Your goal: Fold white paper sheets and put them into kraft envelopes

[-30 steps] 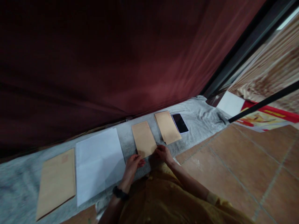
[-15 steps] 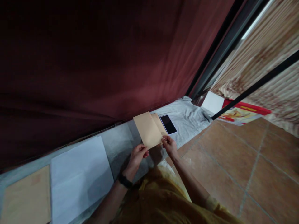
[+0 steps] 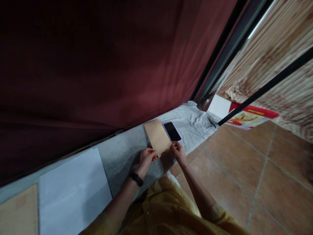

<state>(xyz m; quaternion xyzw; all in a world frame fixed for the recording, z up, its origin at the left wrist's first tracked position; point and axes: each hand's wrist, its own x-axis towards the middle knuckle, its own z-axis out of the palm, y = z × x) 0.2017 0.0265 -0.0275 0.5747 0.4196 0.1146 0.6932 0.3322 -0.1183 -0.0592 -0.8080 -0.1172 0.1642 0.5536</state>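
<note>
A brown paper envelope (image 3: pixel 157 135) lies at a slant on the grey cloth, close beside a dark-screened phone (image 3: pixel 172 131). At its lower left corner is my left hand (image 3: pixel 148 157), with thumb and fingers pinched together on the edge. My right hand (image 3: pixel 178 152) pinches the lower right corner, just below the phone. Whether a second envelope lies underneath cannot be seen. A dark band (image 3: pixel 136 179) circles my left wrist.
White paper sheets (image 3: pixel 73 192) and another brown envelope (image 3: pixel 19 212) lie to the left on the grey cloth (image 3: pixel 195 119). A dark red curtain (image 3: pixel 110 81) hangs behind. On the right are a black pole (image 3: pixel 264 88), a red printed box (image 3: pixel 254 114) and tiled floor (image 3: pixel 232 169).
The upper brown envelope has come down over the one beneath, which no longer shows at its right side. Both hands stay at its near edge. The view has shifted slightly.
</note>
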